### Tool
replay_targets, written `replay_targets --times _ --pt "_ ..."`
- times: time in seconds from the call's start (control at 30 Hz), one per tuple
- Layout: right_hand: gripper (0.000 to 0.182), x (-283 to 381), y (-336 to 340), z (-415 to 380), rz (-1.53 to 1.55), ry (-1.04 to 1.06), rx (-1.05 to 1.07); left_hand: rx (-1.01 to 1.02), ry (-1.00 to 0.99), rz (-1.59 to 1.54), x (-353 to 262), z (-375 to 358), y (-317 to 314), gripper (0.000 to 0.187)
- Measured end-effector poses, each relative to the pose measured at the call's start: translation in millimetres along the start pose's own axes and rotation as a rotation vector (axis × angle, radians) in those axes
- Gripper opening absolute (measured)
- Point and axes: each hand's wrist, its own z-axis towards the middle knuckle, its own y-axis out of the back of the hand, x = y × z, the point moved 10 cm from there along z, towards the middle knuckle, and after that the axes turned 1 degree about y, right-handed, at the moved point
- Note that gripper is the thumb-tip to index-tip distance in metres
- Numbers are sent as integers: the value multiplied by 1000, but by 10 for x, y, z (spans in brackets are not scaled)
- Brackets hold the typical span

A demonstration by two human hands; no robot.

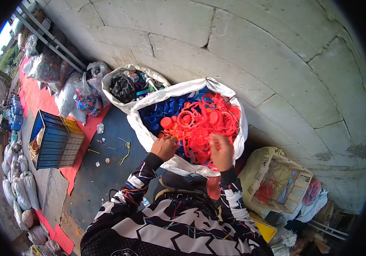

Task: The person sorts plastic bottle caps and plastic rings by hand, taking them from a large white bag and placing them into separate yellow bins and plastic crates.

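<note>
A white woven sack (pixel 142 135) stands open in front of me, filled with plastic pieces. Blue caps (pixel 159 112) fill its left and far side, while red caps and ring-shaped strips (pixel 200 115) are heaped over the middle and right. My left hand (pixel 165 148) is over the sack's near-left rim, its fingers curled together at the edge of the red and blue caps; what they hold is too small to make out. Above the near-right part of the red heap is my right hand (pixel 221 152), slightly blurred, with fingers bent inward and closed.
A second white sack (pixel 110 87) with mixed caps and a black bag adjoins on the left. A blue and yellow crate (pixel 59 143) stands farther left, near stuffed bags (pixel 48 68). On the right, a cream crate (pixel 294 198) contains red strips. A block wall (pixel 251 47) rises behind.
</note>
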Motion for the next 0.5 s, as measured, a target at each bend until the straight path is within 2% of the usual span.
replay_targets --times 0.03,0.1,0.13,0.23,0.37,0.5 --pt "17 82 -334 40 15 -46 121 48 20 17 95 -53 54 25" --pt "19 259 -925 29 -91 168 263 199 102 75 376 -185 -54 26" --pt "17 284 -1121 -5 -233 167 295 275 141 104 497 -253 -117 27" --pt "11 201 -1517 -135 -536 174 302 330 204 196 693 -351 -183 29" --pt "10 -81 -1673 -274 -796 104 263 260 265 213 742 -220 -137 33" --pt "8 -48 -1586 -248 -840 81 181 152 134 167 616 45 -221 29"
